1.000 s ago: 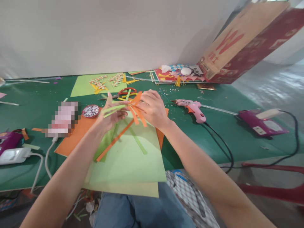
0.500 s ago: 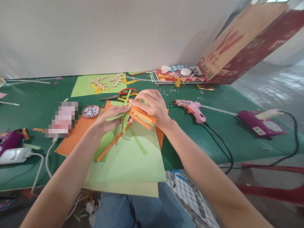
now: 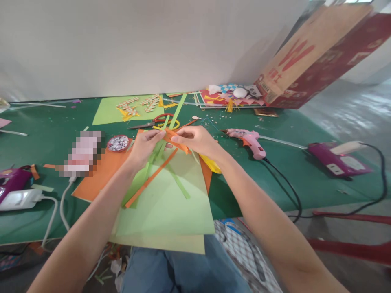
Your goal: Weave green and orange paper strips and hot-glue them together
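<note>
Paper strips (image 3: 152, 178), left hand (image 3: 145, 146), right hand (image 3: 197, 140) pinching (sheet (image 3: 171, 211) overhangs table (image 3: 244, 179))

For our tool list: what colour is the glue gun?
The glue gun is pink, orange trigger; head view.

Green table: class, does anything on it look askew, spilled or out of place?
Yes. The light green sheets overhang the near edge of the table. Small pale bits lie scattered beyond the pink glue gun. The cardboard box looks tilted, far right. The left hand and right hand pinch paper strips.
</note>
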{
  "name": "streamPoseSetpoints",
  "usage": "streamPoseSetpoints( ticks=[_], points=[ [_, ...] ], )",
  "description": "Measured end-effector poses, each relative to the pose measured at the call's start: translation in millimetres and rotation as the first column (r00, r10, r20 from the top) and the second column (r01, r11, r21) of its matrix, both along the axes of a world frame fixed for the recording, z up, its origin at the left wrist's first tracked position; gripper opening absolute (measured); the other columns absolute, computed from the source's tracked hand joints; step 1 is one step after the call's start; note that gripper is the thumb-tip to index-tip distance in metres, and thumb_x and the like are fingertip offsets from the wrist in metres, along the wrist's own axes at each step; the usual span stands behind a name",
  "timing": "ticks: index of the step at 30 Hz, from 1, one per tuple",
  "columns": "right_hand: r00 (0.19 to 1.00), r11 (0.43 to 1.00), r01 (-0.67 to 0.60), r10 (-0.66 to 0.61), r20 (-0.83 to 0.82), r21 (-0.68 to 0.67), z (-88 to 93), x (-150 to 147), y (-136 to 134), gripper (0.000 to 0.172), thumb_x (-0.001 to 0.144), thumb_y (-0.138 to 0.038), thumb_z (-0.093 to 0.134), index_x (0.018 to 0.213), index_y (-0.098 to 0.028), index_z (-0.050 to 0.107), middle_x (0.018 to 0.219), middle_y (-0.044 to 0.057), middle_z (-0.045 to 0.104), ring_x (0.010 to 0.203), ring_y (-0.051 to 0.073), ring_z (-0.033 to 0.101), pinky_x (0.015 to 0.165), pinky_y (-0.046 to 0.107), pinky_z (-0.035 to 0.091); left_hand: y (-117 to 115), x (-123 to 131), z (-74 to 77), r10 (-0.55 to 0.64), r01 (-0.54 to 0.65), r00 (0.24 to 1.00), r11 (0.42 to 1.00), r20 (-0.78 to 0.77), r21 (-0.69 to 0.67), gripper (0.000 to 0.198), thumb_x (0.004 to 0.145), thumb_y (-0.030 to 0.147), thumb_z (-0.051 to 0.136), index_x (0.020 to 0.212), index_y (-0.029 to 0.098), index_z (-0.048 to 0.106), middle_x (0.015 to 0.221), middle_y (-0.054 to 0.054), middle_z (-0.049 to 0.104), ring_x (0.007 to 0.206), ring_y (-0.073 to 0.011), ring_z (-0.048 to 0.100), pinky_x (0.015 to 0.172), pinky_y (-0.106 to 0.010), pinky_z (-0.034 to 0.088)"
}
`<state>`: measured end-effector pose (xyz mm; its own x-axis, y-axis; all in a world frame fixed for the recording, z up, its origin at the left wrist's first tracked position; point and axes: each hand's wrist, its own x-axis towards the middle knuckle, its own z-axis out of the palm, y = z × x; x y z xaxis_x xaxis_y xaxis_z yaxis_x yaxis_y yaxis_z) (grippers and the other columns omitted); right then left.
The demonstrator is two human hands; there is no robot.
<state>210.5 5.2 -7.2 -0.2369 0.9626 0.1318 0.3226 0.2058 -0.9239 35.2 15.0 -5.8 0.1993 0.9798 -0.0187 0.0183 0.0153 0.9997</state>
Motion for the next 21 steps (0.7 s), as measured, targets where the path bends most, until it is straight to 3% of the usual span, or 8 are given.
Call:
streamPoseSetpoints(
  ticks=[6, 15, 21],
  points=[
    [0.999, 1.000, 0.002, -0.002, 0.049, 0.000, -3.9, -1.8, 3.3, 0.021, 0.074, -0.037, 0.064, 0.069, -0.017, 0.062, 0.071, 0.003, 0.064, 0.066, 0.014, 0.055, 0.063, 0.027, 0.039, -0.2, 0.8, -1.4, -0.017, 0.025, 0.995, 0.997, -0.096, 0.077, 0.032, 0.072, 0.046, 0.071, 0.076, 0.014, 0.071, 0.073, -0.004, 0.071, 0.055, -0.0134, 0.065, 0.056, -0.023, 0.049],
    [0.992, 0.996, 0.086, -0.086, 0.090, -0.001, -2.3, 1.9, 6.0, 0.025, 0.077, -0.039, 0.059, 0.065, -0.017, 0.065, 0.066, 0.002, 0.062, 0.066, 0.013, 0.052, 0.065, 0.029, 0.036, 1.9, -1.4, -3.9, -0.012, 0.021, 0.991, 0.997, -0.134, 0.070, 0.036, 0.071, 0.051, 0.071, 0.077, 0.015, 0.071, 0.069, -0.003, 0.071, 0.053, -0.0137, 0.063, 0.050, -0.023, 0.044],
    [1.000, 0.997, -0.004, 0.004, -0.001, -0.073, -4.9, 0.4, 5.6, 0.028, 0.068, -0.044, 0.067, 0.067, -0.017, 0.060, 0.068, 0.001, 0.060, 0.064, 0.013, 0.050, 0.061, 0.027, 0.035, 2.2, -1.3, -5.1, -0.012, 0.026, 0.991, 0.995, -0.134, 0.101, 0.037, 0.070, 0.052, 0.071, 0.074, 0.015, 0.070, 0.067, -0.003, 0.069, 0.058, -0.0157, 0.065, 0.056, -0.025, 0.048]
  ],
)
